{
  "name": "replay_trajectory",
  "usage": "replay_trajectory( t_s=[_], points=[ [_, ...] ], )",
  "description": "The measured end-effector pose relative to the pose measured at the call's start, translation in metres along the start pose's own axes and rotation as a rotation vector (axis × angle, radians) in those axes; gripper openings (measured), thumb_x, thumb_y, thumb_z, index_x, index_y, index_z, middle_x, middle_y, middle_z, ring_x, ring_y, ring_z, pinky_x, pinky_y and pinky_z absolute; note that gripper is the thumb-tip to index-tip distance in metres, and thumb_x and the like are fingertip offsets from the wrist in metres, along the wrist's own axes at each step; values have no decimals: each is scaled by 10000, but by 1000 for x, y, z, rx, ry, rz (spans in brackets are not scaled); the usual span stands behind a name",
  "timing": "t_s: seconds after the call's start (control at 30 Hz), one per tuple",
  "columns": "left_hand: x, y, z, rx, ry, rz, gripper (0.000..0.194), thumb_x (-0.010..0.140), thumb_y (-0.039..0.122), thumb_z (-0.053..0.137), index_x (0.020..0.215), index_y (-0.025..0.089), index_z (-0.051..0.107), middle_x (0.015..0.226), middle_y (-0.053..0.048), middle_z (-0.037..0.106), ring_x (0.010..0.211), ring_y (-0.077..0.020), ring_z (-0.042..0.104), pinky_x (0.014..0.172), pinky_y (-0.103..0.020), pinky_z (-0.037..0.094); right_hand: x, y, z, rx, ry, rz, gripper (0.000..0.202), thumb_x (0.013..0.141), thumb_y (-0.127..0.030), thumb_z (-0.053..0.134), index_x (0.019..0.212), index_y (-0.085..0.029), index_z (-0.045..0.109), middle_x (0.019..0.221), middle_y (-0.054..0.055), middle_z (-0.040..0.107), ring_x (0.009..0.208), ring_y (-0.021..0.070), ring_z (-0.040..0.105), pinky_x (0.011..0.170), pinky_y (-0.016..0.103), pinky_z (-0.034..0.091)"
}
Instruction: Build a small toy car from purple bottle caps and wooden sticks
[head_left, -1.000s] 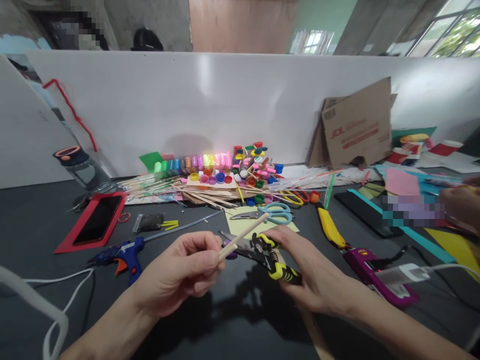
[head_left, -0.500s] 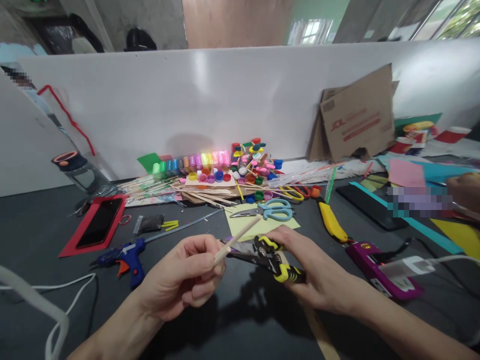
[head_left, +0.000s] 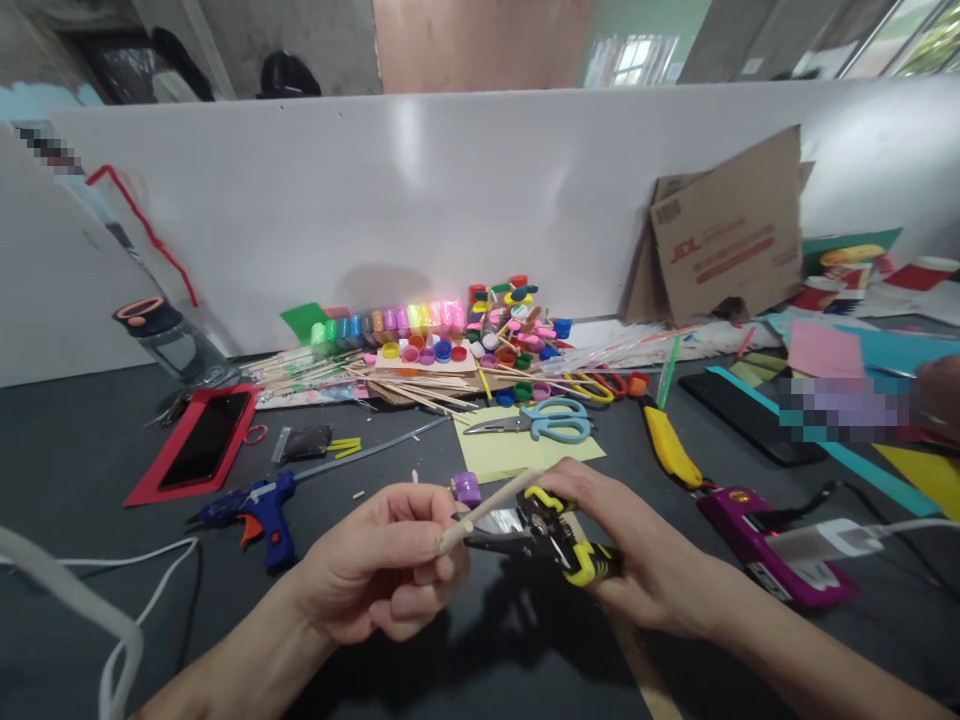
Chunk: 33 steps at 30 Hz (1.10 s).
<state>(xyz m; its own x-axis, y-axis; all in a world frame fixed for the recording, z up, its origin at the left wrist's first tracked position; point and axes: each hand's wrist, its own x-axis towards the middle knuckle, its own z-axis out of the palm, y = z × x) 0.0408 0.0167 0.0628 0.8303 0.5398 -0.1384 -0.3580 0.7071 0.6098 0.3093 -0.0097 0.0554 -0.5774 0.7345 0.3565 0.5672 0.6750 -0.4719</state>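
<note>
My left hand pinches a thin pale wooden stick between thumb and fingers. It slants up to the right from my fingertips. In my right hand are wire-stripper pliers with black and yellow handles. Their jaws point left and lie close against the stick near my left fingertips; whether they grip it, I cannot tell. Just behind the jaws stands a small purple object, partly hidden. Short pale bits lie on the table beyond my left hand.
Blue-handled scissors rest on yellow paper. A blue glue gun and a phone are at left. Yellow cutter and purple power strip sit at right. Paint pots and sticks line the back. Another person's hand shows far right.
The stick has tipped lower to the right, its far end now near my right hand. My left hand has dropped slightly, and the purple object shows more. The view has shifted a little.
</note>
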Motion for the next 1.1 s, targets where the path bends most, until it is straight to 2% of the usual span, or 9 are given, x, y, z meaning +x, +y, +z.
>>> replay_trajectory(
  t_s=[0.13,0.33,0.57,0.8,0.9,1.0,1.1],
  points=[
    [1,-3,2,-31,-52,1,260,785,318,785,744,140,600,584,62,430,351,18,232,282,-80,231,0,0,0,-3,-22,35,601,690,-89,494,1282,-197,509,1096,122,680,1025,265,653,869,364,539],
    [1,-4,1,-32,-52,-40,254,847,303,711,714,138,572,578,56,394,369,-9,233,275,-95,207,-7,8,1,-27,-20,22,660,644,-76,499,1295,-184,487,1136,126,657,1059,260,627,927,381,514],
    [1,-1,3,-114,-70,-44,228,875,280,677,740,122,582,616,52,376,408,-16,206,282,-88,202,-9,7,0,-97,13,11,541,712,-79,474,1245,-165,503,1102,137,670,1035,249,643,899,360,533],
    [3,2,1,-182,-42,-42,202,917,255,621,775,112,625,658,43,389,437,-22,225,298,-66,305,-9,7,5,-97,13,83,478,754,-98,496,1227,-149,541,1123,161,694,1062,259,662,931,375,540],
    [2,6,2,-173,6,-45,190,903,250,641,772,113,633,658,44,400,441,-24,225,292,-69,336,-9,6,6,-61,1,133,476,762,-105,513,1233,-155,562,1144,166,704,1067,264,673,931,380,547],
    [0,12,3,-109,96,-46,199,876,271,676,755,125,614,651,52,401,439,-21,220,288,-67,311,-12,8,8,-44,-14,195,476,773,-130,525,1244,-155,586,1189,173,704,1096,273,679,940,383,552],
    [0,17,1,119,253,-4,279,831,358,707,723,155,548,639,64,393,426,-21,213,283,-86,249,-17,11,10,-47,-17,272,531,767,-168,540,1295,-143,585,1268,180,684,1164,296,661,984,407,539]
  ],
)
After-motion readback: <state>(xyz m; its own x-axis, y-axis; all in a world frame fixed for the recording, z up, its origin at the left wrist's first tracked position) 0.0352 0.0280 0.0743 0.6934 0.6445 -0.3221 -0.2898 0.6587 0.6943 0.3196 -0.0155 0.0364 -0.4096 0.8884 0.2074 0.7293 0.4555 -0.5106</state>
